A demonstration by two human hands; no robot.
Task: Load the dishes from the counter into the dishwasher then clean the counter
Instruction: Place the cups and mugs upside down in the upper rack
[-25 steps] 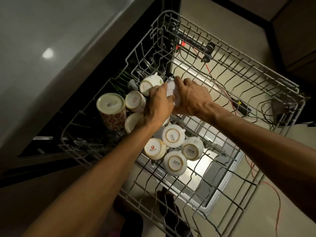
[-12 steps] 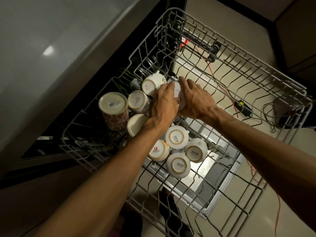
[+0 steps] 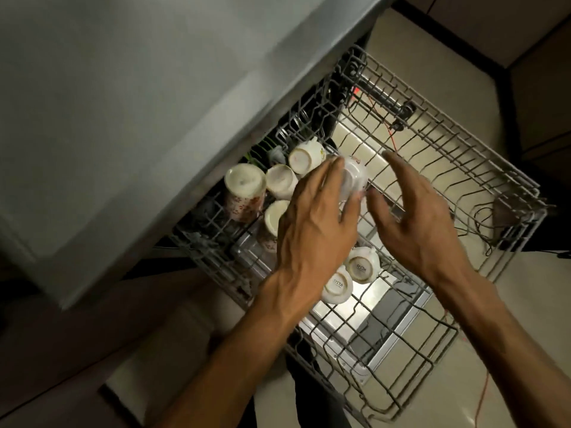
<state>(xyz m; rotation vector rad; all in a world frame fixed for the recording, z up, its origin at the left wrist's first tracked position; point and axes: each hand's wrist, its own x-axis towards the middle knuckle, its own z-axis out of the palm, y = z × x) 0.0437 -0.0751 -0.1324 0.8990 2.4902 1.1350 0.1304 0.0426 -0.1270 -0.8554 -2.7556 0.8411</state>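
Observation:
The pulled-out wire dishwasher rack (image 3: 463, 168) holds several upturned cups at its left end. A tall floral mug (image 3: 244, 186) stands leftmost, and two white cups marked SISTA (image 3: 361, 264) sit nearer me. A small white cup (image 3: 355, 177) lies tilted on the tines. My left hand (image 3: 315, 223) hovers over the cups, its straight fingers and thumb against that small cup's side. My right hand (image 3: 414, 217) is to the right of the cup with fingers spread, apart from it and holding nothing. My left hand hides some of the cups.
The grey counter top (image 3: 139, 103) overhangs the rack on the left. The open dishwasher door (image 3: 370, 332) shines below the rack. The rack's right half shows bare tines. A red wire (image 3: 482, 393) runs over the floor on the right.
Both hands were wrapped round the small white cup; now the right hand has come off it and spread open, and the left hand's fingers have straightened. The view has swung left and pulled back.

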